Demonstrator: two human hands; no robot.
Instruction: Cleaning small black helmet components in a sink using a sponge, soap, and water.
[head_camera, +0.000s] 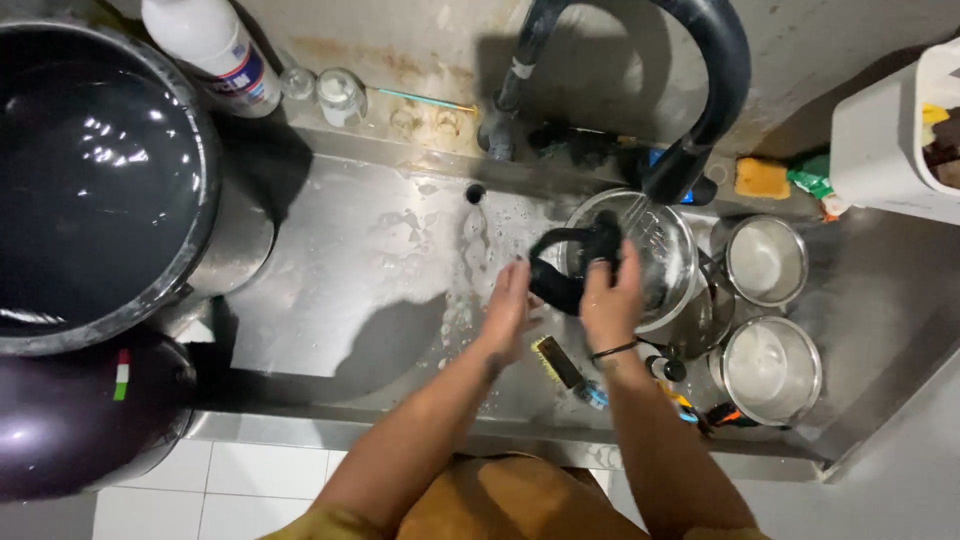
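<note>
Over a steel sink, my right hand grips a black curved handle-like piece, holding it under water that runs from a black bent faucet. My left hand rests against the lower left side of the same black piece, fingers close together. Just behind the piece sits a clear glass bowl catching the stream. A dark band circles my right wrist.
A large dark pot with water stands at the left, above a purple-black lid or pan. Two steel cups sit at the right. A scrub brush lies below my hands. A yellow sponge and white bin are back right.
</note>
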